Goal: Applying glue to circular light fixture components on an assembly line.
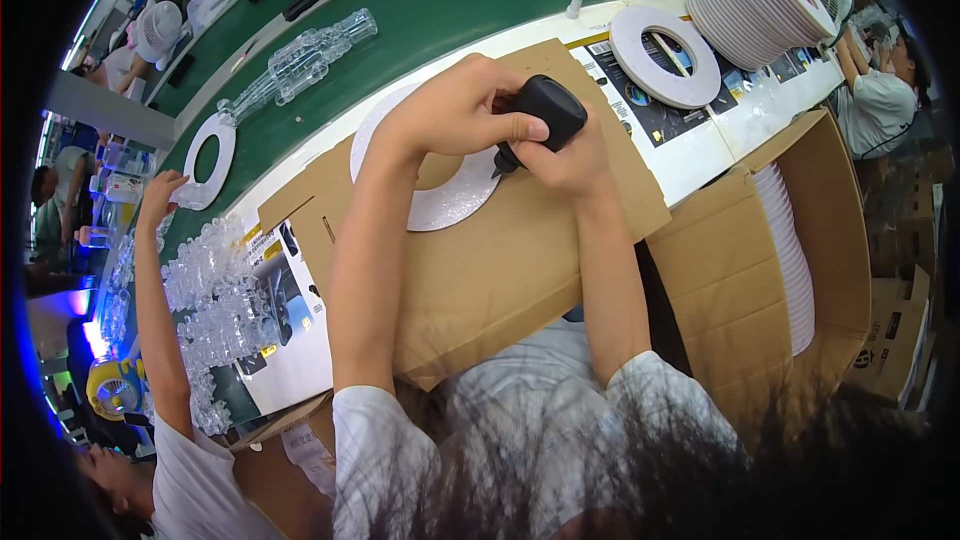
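The left grip (pixel 460 110) and right grip (pixel 575 158) are both closed around a black bottle (pixel 552 105), its nozzle angled down at the right edge of a glossy white ring (pixel 450 208); contact there cannot be told. The ring lies flat on a cardboard sheet (pixel 490 285), partly behind the left forearm. Probably liquid is being applied; the next move calls for steady, even pressure along the rim. Beyond, clear plastic pieces (pixel 300 62) lie on the green worktop (pixel 450 0).

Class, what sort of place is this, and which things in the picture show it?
Probably a factory assembly workshop: there is a long green worktable, a stack of matching white rings, and a cluster of clear plastic parts.
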Demonstrator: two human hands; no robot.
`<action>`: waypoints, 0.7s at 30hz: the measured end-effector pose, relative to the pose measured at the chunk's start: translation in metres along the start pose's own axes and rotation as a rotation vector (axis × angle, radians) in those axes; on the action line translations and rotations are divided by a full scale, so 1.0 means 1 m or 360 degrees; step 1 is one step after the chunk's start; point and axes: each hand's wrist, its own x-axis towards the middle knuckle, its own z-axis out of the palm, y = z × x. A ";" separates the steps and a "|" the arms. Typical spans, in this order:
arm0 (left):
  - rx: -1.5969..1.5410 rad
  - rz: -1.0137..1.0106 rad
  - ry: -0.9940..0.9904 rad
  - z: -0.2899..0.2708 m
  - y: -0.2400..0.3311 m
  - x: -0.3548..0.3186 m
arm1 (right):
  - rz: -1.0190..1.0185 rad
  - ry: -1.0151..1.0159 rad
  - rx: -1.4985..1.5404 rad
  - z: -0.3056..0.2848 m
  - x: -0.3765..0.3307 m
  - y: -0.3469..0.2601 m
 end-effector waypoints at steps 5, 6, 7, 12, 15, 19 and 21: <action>0.0074 -0.0002 -0.0020 -0.003 0.002 0.001 | -0.0047 -0.0043 -0.0087 -0.003 0.002 -0.001; 0.0066 0.0004 -0.0019 -0.003 0.002 0.002 | -0.0075 -0.0049 -0.0088 -0.004 0.003 -0.001; 0.0068 0.0002 -0.0017 -0.004 0.002 0.002 | -0.0102 -0.0055 -0.0082 -0.003 0.004 0.000; 0.0056 -0.0015 -0.0041 -0.006 0.001 0.000 | -0.0116 -0.0060 -0.0092 0.000 0.004 0.004; 0.0048 -0.0021 -0.0033 -0.006 0.002 0.000 | -0.0108 -0.0088 -0.0102 -0.002 0.004 0.003; -0.0003 0.0041 -0.0039 -0.002 0.006 0.007 | -0.0074 -0.0039 -0.0041 -0.007 0.005 -0.003; 0.0154 -0.0096 -0.0080 -0.002 0.013 0.008 | 0.0033 0.0036 0.0034 -0.005 0.002 -0.012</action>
